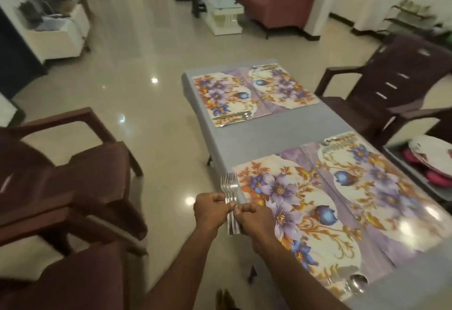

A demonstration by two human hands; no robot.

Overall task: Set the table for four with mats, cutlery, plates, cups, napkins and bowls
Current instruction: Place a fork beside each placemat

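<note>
Two bare forearms, no sleeves, rings or watch showing

The forks (230, 193) gripped between both hands look like polished metal, bright and reflective. Just right of the hands, the floral mats (318, 202) have a smooth, glossy finish that catches glare spots. The table (234, 136) beyond the hands wears a matt grey covering, smooth and dull. Left of the hands, the brown chairs (73, 170) look like moulded plastic with a soft sheen. Below and left of the hands, the pale floor (151, 84) is highly glossy tile.
</note>
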